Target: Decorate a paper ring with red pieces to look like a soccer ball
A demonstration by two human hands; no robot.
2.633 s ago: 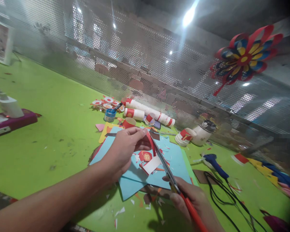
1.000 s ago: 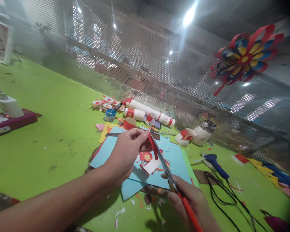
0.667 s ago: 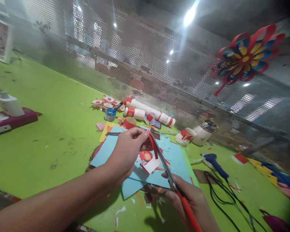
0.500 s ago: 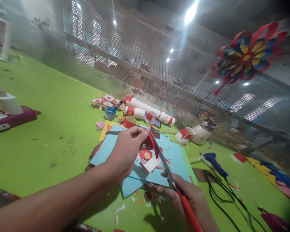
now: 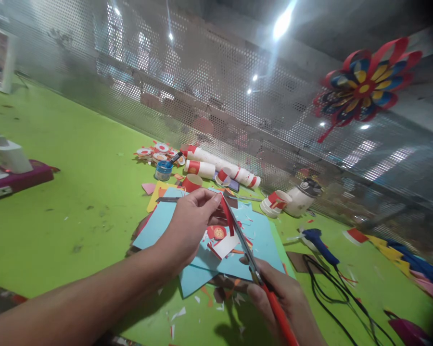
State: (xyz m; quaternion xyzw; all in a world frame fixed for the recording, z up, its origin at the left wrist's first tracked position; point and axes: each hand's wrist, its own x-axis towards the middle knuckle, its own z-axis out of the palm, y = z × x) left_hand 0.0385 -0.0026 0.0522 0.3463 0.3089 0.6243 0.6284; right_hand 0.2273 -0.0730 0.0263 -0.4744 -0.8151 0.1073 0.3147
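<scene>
Between the thumb and fingers of my left hand [image 5: 195, 221] is the end of a narrow red paper strip [image 5: 229, 220], which hangs down and curves slightly. My right hand [image 5: 277, 293] is wrapped round the red handles of a pair of scissors [image 5: 246, 247]. The blades point up and away, along the strip's right side, with their tips close to my left fingertips. Whether the blades touch the strip I cannot tell. Beneath both hands lie light blue paper sheets [image 5: 267, 240], strewn with red and white scraps [image 5: 224, 245] and a red piece with a gold emblem [image 5: 216, 233].
Behind the sheets are a blue jar [image 5: 163, 170], white-and-red paper tubes [image 5: 200, 168] and paper cups [image 5: 274, 203]. To the right lies a blue glue gun [image 5: 319, 245] with a looped black cord. A purple power strip [image 5: 25, 179] sits at left. A paper flower [image 5: 364, 89] hangs above.
The red strip's lower end has swung slightly left, and the scissor blades have shifted slightly left beside it. Both hands keep nearly the same place and hold.
</scene>
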